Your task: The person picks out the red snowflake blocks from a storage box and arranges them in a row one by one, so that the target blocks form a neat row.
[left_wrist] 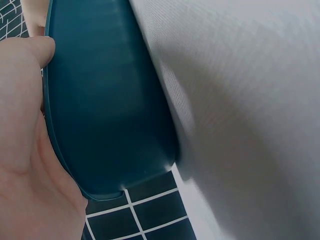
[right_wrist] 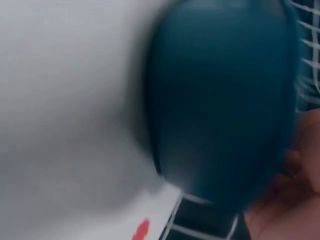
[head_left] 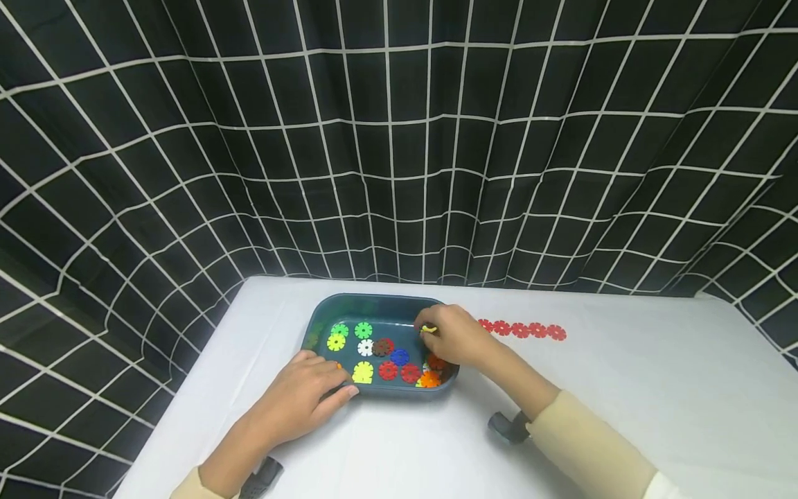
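A dark teal plastic tray on the table holds notched, flower-shaped plastic discs in several colours, including a green disc, a white disc and a blue disc. Over its front left corner lies my left hand, gripping the rim with fingers inside and thumb along the outer wall. My right hand is at the tray's right end, above the inside, and pinches a yellow disc seen nearly edge-on. In the right wrist view the tray's blurred wall hides the fingertips.
To the right of the tray, a row of joined red discs lies on the white-covered table, its left end partly behind my right hand. A black curtain with white grid lines hangs behind the table.
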Available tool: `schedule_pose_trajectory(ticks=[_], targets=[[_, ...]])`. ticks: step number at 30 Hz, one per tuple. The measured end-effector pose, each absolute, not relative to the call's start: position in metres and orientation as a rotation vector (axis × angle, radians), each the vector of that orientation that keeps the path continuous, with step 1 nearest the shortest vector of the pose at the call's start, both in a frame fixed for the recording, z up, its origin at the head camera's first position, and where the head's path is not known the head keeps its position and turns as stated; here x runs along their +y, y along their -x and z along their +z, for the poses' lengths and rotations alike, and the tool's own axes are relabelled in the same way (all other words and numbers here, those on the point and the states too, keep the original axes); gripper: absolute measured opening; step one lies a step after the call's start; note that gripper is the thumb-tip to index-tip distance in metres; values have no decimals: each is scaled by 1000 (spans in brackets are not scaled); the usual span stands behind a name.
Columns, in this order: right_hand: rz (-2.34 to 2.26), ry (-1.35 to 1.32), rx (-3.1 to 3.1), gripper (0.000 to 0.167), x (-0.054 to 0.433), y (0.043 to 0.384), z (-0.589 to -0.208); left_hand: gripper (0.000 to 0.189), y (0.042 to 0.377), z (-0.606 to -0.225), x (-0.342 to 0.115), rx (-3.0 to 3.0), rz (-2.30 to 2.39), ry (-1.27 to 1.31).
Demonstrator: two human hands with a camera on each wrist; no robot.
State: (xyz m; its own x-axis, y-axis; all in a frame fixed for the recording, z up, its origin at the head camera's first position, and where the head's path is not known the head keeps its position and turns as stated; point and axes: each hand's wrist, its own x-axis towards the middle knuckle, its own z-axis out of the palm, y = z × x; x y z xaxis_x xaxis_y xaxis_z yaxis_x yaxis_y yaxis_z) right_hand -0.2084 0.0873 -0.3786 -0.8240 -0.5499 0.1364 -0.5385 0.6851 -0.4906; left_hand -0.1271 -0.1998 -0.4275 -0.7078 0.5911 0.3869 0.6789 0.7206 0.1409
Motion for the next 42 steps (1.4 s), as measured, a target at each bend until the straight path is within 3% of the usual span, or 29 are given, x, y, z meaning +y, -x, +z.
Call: schedule_pose_trajectory(ticks=[9,14,28,32,37,42], targets=[[-93,996,3023,30,57,213,-397,21,128,-426,-199,-2594,-382,995],[-43,945,3015,41,54,213,-398,21,127,-426,-199,-2603,-387,994],[-114,938,2838,33,56,218,-388,21,128,-429,-199,-2620,-400,985],[-125,910,2749,23,55,222,-383,21,128,-429,-200,-2622,-397,982],[-300,918,2679,27,57,224,-384,22,128,-428,-200,-2624,-390,977],[-542,992,2648,21,59,228,-389,23,127,-427,-200,-2626,-397,976]])
